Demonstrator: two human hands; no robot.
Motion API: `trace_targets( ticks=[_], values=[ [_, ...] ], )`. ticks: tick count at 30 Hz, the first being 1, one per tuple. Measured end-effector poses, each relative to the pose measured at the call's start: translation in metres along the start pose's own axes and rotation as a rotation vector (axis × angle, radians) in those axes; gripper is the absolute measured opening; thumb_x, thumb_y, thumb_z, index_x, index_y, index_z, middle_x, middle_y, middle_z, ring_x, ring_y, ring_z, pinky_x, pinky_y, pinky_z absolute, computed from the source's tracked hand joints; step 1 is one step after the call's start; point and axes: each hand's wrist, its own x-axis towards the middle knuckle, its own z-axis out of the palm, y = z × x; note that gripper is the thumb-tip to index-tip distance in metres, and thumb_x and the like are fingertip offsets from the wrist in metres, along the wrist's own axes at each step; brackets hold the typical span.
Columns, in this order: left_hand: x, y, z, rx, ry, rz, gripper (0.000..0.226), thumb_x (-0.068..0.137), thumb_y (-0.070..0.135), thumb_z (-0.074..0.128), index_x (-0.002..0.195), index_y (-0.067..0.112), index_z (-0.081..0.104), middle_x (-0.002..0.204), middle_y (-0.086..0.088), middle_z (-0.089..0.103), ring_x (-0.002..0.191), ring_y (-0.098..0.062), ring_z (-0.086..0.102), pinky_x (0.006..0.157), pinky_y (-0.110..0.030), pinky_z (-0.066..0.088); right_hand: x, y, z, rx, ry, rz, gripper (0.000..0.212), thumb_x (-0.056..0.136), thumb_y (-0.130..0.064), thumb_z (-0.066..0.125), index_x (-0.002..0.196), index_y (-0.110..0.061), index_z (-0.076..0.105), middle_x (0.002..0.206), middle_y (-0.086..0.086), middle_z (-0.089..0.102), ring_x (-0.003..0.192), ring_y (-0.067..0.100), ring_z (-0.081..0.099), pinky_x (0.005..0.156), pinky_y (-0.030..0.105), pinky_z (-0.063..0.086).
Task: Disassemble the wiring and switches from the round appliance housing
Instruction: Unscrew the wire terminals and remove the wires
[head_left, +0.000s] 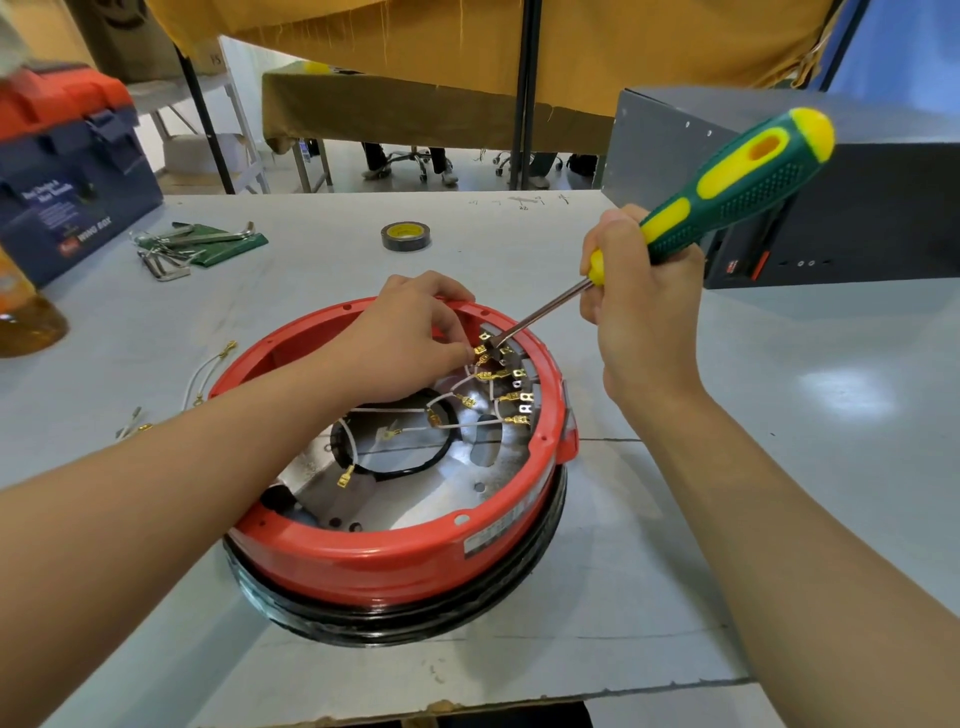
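A round red appliance housing with a black base ring sits on the grey table in front of me. Inside it run white wires with brass spade connectors, leading to grey switch blocks at the far right wall. My left hand reaches inside and pinches a brass connector near the switches. My right hand grips a green and yellow screwdriver; its tip rests among the top terminals.
A loose white wire lies left of the housing. Hex keys on a green pouch, a tape roll, a blue and red toolbox and a dark metal case stand around the table.
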Motion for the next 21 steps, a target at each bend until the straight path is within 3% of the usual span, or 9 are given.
trace_targets(
  ticks=[6,12,15,19,21],
  values=[
    [-0.001,0.001,-0.003,-0.041,-0.026,-0.014,0.018,0.086,0.022,0.065,0.069,0.024,0.070,0.134,0.012,0.046,0.121,-0.011,0.037,0.095,-0.030,0.033,-0.004,0.006,0.004,-0.041,-0.025,0.046,0.039,0.080,-0.023,0.051,0.041,-0.030,0.051,0.046,-0.011,0.044,0.044,0.003,0.039,0.046,0.016,0.031],
    [-0.002,0.000,-0.009,-0.196,-0.034,-0.056,0.018,0.084,0.018,0.067,0.067,0.018,0.072,0.135,0.020,0.043,0.100,-0.003,0.056,0.074,-0.018,0.042,0.002,-0.006,-0.005,0.100,0.090,0.061,0.040,0.081,-0.022,0.050,0.042,-0.029,0.053,0.046,-0.012,0.042,0.040,0.003,0.035,0.040,0.015,0.029],
    [-0.003,-0.001,-0.013,-0.296,-0.048,-0.057,0.017,0.084,0.014,0.067,0.068,0.014,0.074,0.134,0.021,0.044,0.091,-0.004,0.062,0.076,-0.022,0.051,0.001,-0.005,-0.004,0.154,0.110,0.099,0.040,0.083,-0.024,0.052,0.043,-0.029,0.053,0.048,-0.011,0.043,0.040,0.004,0.033,0.039,0.016,0.027],
    [-0.003,-0.001,-0.020,-0.377,0.051,-0.051,0.019,0.084,0.015,0.066,0.067,0.018,0.073,0.121,0.019,0.053,0.095,0.008,0.056,0.074,-0.012,0.044,-0.001,-0.005,-0.002,0.164,0.093,0.104,0.043,0.086,-0.028,0.053,0.043,-0.031,0.054,0.050,-0.010,0.045,0.040,0.007,0.032,0.040,0.018,0.026],
    [-0.003,-0.002,-0.022,-0.469,0.121,-0.074,0.022,0.084,0.015,0.065,0.064,0.022,0.071,0.109,0.014,0.062,0.089,0.004,0.059,0.077,-0.017,0.043,-0.001,-0.005,-0.003,0.165,0.098,0.104,0.042,0.086,-0.029,0.053,0.044,-0.031,0.055,0.051,-0.010,0.047,0.041,0.007,0.033,0.040,0.018,0.027]
  ],
)
